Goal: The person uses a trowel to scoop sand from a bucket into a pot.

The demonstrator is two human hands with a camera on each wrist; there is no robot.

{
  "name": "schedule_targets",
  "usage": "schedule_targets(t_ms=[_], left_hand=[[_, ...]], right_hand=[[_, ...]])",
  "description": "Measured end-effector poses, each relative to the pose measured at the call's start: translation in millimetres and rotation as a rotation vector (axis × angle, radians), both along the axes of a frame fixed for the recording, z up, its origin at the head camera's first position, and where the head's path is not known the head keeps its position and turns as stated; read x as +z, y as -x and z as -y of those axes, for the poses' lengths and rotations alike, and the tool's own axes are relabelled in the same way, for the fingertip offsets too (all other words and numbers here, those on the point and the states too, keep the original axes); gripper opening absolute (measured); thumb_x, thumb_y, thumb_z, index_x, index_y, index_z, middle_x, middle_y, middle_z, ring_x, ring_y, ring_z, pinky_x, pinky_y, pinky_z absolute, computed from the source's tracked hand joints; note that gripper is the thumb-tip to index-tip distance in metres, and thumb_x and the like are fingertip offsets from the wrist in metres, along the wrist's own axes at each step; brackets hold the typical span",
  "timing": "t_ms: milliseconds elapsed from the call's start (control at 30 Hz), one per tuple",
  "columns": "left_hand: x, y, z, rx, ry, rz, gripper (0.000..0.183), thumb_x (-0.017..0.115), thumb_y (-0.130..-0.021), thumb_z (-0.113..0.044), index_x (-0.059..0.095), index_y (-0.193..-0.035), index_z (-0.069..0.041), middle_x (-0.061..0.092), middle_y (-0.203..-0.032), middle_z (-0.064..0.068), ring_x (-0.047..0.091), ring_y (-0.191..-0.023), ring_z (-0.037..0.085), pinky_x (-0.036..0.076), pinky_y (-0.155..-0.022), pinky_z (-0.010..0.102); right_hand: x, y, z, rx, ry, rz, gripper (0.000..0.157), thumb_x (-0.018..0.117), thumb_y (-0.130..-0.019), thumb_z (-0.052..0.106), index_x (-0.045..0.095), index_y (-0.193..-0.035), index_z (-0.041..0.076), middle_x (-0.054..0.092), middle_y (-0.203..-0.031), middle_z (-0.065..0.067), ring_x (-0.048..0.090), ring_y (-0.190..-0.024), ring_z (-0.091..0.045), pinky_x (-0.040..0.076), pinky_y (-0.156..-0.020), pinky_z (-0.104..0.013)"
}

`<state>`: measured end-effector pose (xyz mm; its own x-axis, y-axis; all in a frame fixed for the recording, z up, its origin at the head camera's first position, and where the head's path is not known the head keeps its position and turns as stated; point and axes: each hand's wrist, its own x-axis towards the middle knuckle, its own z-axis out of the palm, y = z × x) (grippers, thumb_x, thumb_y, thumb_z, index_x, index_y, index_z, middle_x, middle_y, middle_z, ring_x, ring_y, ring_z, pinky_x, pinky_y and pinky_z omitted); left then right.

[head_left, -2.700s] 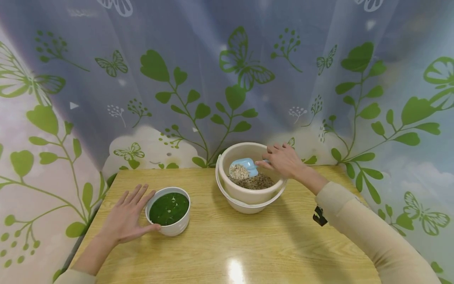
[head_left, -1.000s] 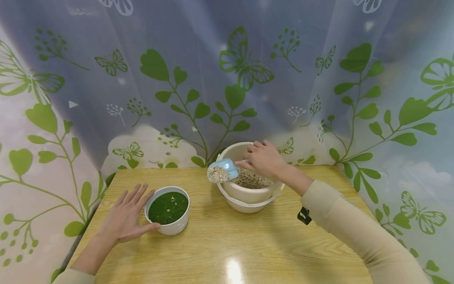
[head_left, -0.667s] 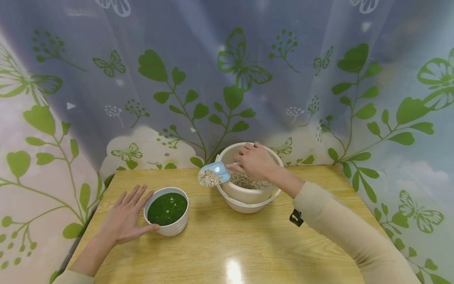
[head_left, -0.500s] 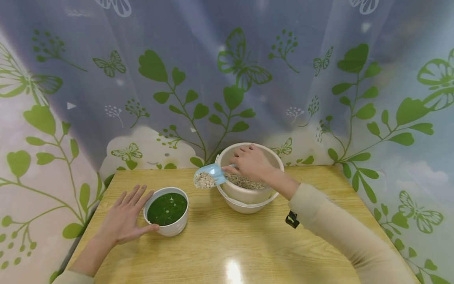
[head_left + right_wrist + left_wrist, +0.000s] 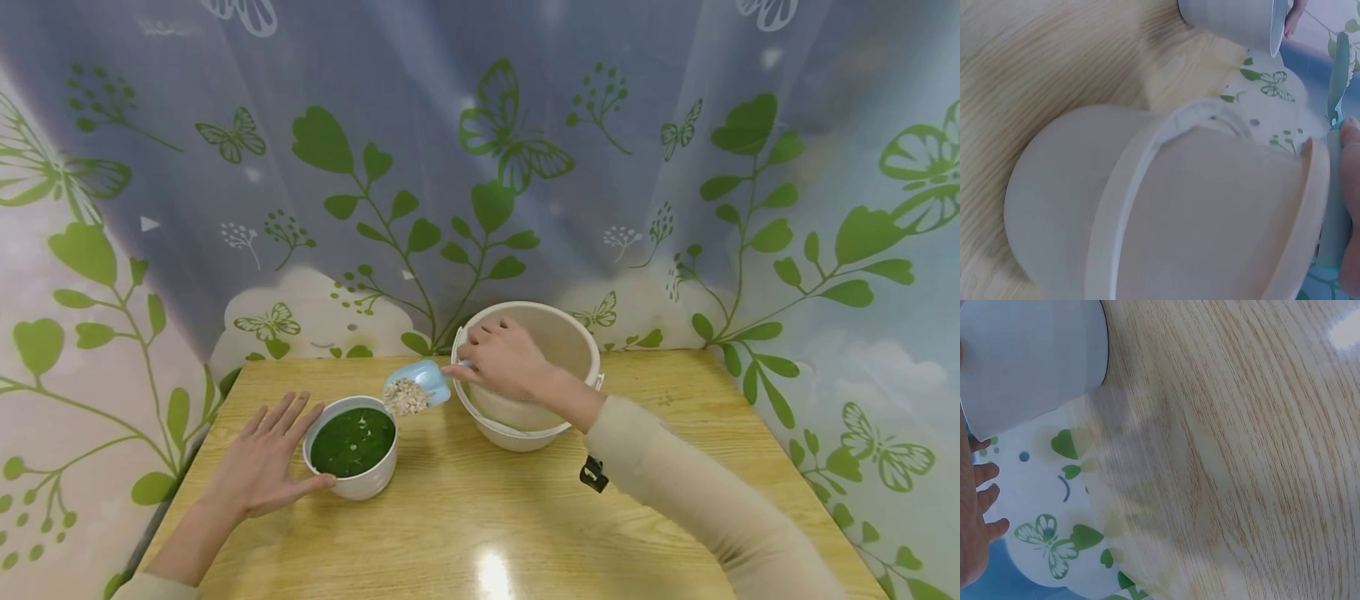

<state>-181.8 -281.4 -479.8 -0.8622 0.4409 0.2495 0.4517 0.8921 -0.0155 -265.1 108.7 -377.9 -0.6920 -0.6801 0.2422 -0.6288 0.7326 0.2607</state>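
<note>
My right hand (image 5: 506,358) grips the handle of a light blue scoop (image 5: 429,379) loaded with pale flakes (image 5: 407,397) that look like oats. The scoop's lip overlaps the right rim of a white bowl (image 5: 363,485) in the head view. Dark green liquid (image 5: 352,442) with a few pale bits afloat fills most of that bowl. With straight, spread fingers, my left hand (image 5: 262,458) rests against the bowl's left side, thumb at its front. Beneath my right hand stands a cream bucket (image 5: 573,337); its contents are hidden by the hand now.
Everything stands on a light wooden table (image 5: 465,517). A curtain (image 5: 420,167) printed with leaves and butterflies hangs close behind the table and at both sides. In the right wrist view the bucket's handle (image 5: 1129,181) lies folded down round its body.
My right hand has carried the loaded scoop out of the bucket, leftward and toward me, up to the white bowl's rim. My left hand and the bowl have stayed in place.
</note>
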Motion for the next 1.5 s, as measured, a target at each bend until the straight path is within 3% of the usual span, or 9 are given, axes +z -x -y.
schedule_targets(t_ms=[133, 333, 533, 700, 1133, 1367, 1500], left_hand=[[-1.0, 0.3, 0.3, -0.003, 0.004, -0.009, 0.111, 0.066, -0.079, -0.083, 0.046, -0.159, -0.008, 0.043, -0.166, 0.024, 0.041, -0.153, 0.046, 0.035, -0.125, 0.065], [-0.4, -0.1, 0.4, -0.001, 0.007, 0.0, 0.111, 0.065, -0.08, -0.084, 0.046, -0.159, -0.008, 0.041, -0.167, 0.023, 0.04, -0.154, 0.045, 0.035, -0.125, 0.064], [0.1, -1.0, 0.4, -0.002, 0.006, 0.001, 0.112, 0.065, -0.08, -0.084, 0.045, -0.16, -0.008, 0.041, -0.167, 0.023, 0.04, -0.154, 0.045, 0.035, -0.125, 0.064], [-0.3, -1.9, 0.5, -0.001, 0.0, 0.01, 0.112, 0.066, -0.08, -0.083, 0.044, -0.161, -0.008, 0.039, -0.168, 0.023, 0.04, -0.154, 0.045, 0.035, -0.125, 0.065], [-3.2, -0.7, 1.5, -0.01, -0.012, -0.028, 0.111, 0.067, -0.079, -0.082, 0.046, -0.159, -0.008, 0.043, -0.166, 0.024, 0.043, -0.151, 0.046, 0.038, -0.123, 0.065], [-2.6, -0.9, 1.1, -0.009, -0.015, -0.022, 0.111, 0.068, -0.079, -0.082, 0.046, -0.159, -0.007, 0.042, -0.166, 0.024, 0.043, -0.152, 0.046, 0.038, -0.123, 0.065], [-2.9, -0.5, 1.5, -0.007, -0.018, -0.016, 0.113, 0.068, -0.078, -0.082, 0.046, -0.159, -0.006, 0.041, -0.166, 0.025, 0.042, -0.152, 0.046, 0.037, -0.124, 0.065]], right_hand=[[-2.6, -0.6, 8.5, 0.009, -0.003, -0.033, 0.05, 0.048, -0.104, 0.066, 0.078, -0.105, 0.026, 0.071, -0.098, 0.004, 0.067, -0.097, -0.019, 0.051, -0.085, -0.036], [-2.9, -1.8, 21.9, 0.006, -0.029, -0.011, 0.049, 0.05, -0.103, 0.066, 0.079, -0.108, 0.027, 0.071, -0.099, 0.002, 0.066, -0.099, -0.021, 0.052, -0.087, -0.037], [-4.3, -2.7, 34.1, -0.001, -0.093, -0.004, 0.056, 0.041, -0.104, 0.07, 0.079, -0.117, 0.03, 0.07, -0.103, 0.005, 0.063, -0.094, -0.017, 0.047, -0.082, -0.032], [-6.5, -3.4, 42.3, -0.001, -0.142, -0.011, 0.058, 0.037, -0.104, 0.072, 0.079, -0.112, 0.031, 0.069, -0.102, 0.006, 0.061, -0.093, -0.016, 0.045, -0.081, -0.032], [-9.0, -5.2, 66.1, 0.0, -0.226, -0.033, 0.059, 0.033, -0.106, 0.071, 0.078, -0.112, 0.035, 0.072, -0.111, 0.008, 0.064, -0.099, -0.015, 0.046, -0.089, -0.034], [-11.4, -4.1, 76.0, -0.013, -0.25, -0.015, 0.062, 0.03, -0.107, 0.072, 0.078, -0.117, 0.034, 0.074, -0.119, 0.007, 0.066, -0.111, -0.015, 0.05, -0.103, -0.038], [-13.3, -3.4, 79.9, -0.015, -0.261, -0.034, 0.063, 0.03, -0.106, 0.072, 0.079, -0.115, 0.034, 0.074, -0.118, 0.007, 0.067, -0.109, -0.015, 0.05, -0.1, -0.036]])
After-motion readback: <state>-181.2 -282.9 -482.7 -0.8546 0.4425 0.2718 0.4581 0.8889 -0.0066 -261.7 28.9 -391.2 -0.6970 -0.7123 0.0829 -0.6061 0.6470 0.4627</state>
